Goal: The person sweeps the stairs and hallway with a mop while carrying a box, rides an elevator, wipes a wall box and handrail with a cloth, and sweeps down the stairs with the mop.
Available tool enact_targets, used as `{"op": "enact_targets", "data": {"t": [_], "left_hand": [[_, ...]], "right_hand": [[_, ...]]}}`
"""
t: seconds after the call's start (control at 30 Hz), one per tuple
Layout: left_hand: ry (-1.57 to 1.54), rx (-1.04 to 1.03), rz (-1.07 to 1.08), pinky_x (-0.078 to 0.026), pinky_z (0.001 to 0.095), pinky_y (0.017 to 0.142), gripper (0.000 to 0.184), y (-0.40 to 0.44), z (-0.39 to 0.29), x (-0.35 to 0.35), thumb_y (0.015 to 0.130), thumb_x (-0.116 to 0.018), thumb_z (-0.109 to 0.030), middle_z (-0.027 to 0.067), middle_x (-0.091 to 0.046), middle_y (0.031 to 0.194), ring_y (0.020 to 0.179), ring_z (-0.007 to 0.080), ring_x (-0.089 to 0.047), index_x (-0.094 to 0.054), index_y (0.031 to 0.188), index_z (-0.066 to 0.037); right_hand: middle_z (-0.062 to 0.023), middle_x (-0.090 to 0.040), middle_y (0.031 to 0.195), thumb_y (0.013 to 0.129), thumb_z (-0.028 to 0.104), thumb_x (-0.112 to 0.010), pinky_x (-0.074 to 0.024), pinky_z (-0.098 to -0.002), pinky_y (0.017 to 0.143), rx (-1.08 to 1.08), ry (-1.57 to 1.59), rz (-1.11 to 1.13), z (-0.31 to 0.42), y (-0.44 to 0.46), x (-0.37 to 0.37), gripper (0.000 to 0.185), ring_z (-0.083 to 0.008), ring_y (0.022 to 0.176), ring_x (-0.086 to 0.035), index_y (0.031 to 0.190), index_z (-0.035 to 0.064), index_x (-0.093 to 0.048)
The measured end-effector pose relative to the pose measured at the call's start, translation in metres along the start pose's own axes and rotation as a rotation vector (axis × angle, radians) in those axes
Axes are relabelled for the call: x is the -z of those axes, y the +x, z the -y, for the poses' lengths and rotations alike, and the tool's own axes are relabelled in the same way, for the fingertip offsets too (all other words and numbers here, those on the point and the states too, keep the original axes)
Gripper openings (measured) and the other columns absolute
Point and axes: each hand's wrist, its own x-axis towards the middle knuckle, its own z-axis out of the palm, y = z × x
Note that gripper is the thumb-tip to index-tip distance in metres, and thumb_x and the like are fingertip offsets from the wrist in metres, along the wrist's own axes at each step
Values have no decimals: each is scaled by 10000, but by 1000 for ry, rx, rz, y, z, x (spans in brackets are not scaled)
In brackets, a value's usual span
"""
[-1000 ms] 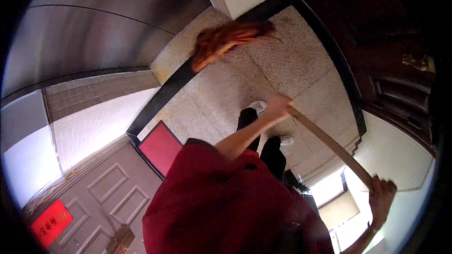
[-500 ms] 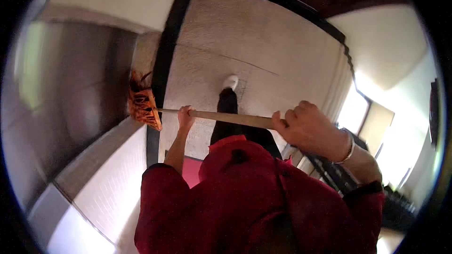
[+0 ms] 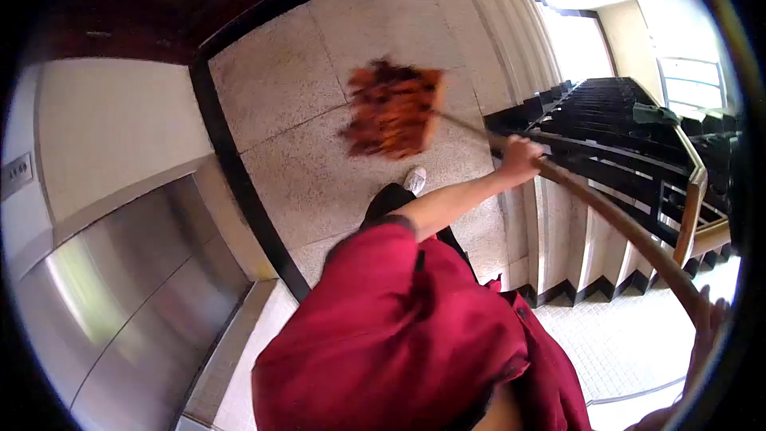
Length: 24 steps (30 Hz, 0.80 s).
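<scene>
Beside the stairs (image 3: 560, 247), the blurred mop head (image 3: 392, 112) is over the floor (image 3: 275, 112). The left hand (image 3: 520, 161) is closed round the handle (image 3: 626, 230); the right hand's (image 3: 705, 327) grip is unclear. A low, even angle should steady each stroke.

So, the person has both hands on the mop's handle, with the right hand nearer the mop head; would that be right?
Not quite: in the head view, it is the left hand that is nearer the mop head. The right hand is farther up the handle, at the picture's right edge. Both hands are indeed on it.
</scene>
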Motion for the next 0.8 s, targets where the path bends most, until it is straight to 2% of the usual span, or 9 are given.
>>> {"op": "enact_targets", "data": {"t": [0.03,0.23,0.33,0.4,0.5,0.57,0.6,0.67,0.8], "left_hand": [[-92,-120,-174,-327,402,619,110,23,-9,-16,553,-560,-141,98,-499,568,632,295,-493,-478,511,-82],[-173,-228,-174,-327,387,607,265,132,-56,-19,591,-627,-229,89,-486,555,642,284,-487,-431,492,-78],[-114,-267,-113,-330,387,632,279,139,-60,7,596,-626,-281,63,-491,528,631,257,-500,-453,478,-98],[-146,-287,-51,-330,394,639,292,134,-58,24,608,-613,-291,59,-483,526,629,260,-497,-439,475,-97],[-191,-313,-50,-326,394,562,329,118,-45,53,613,-615,-307,101,-444,510,571,297,-474,-425,484,-71],[-143,-285,-53,-320,381,551,321,94,-24,73,636,-599,-271,110,-442,522,580,292,-470,-405,492,-60],[-101,-232,84,-320,374,554,313,80,-7,89,646,-591,-255,112,-441,532,581,291,-467,-397,505,-54],[-52,-200,131,-321,374,545,311,49,30,108,648,-601,-241,115,-431,521,567,294,-461,-400,512,-46],[9,-78,313,-348,377,596,280,31,37,149,659,-605,-211,121,-464,542,599,296,-490,-422,516,-54]], "right_hand": [[-114,-479,940,770,57,-493,-352,-337,815,-32,-61,24,-2,-12,2,386,-224,936,-447,1140,111,-399],[-26,-389,518,667,-1,-586,-295,-265,392,5,157,-494,1,58,173,101,-122,420,-400,742,66,-576],[-30,-379,514,692,-17,-576,-285,-264,385,-26,171,-504,2,58,181,84,-120,404,-382,722,61,-570],[-119,-473,830,765,29,-471,-374,-314,667,-64,121,90,10,28,170,295,-235,746,-467,1052,83,-423],[-98,-521,876,788,90,-481,-418,-339,794,-36,140,103,11,31,180,350,-197,851,-521,1134,91,-430],[-137,-516,851,753,85,-505,-419,-377,770,-44,290,-58,24,44,177,332,-238,823,-515,1083,67,-475],[-145,-512,833,740,87,-516,-419,-390,761,-29,354,-160,30,54,179,311,-247,810,-512,1049,59,-500],[-120,-506,783,727,103,-535,-419,-383,752,19,485,-283,42,90,195,229,-221,769,-507,952,59,-540],[-82,-468,693,669,96,-564,-419,-347,699,1,601,-288,31,120,205,194,-184,666,-486,857,60,-537]]}}
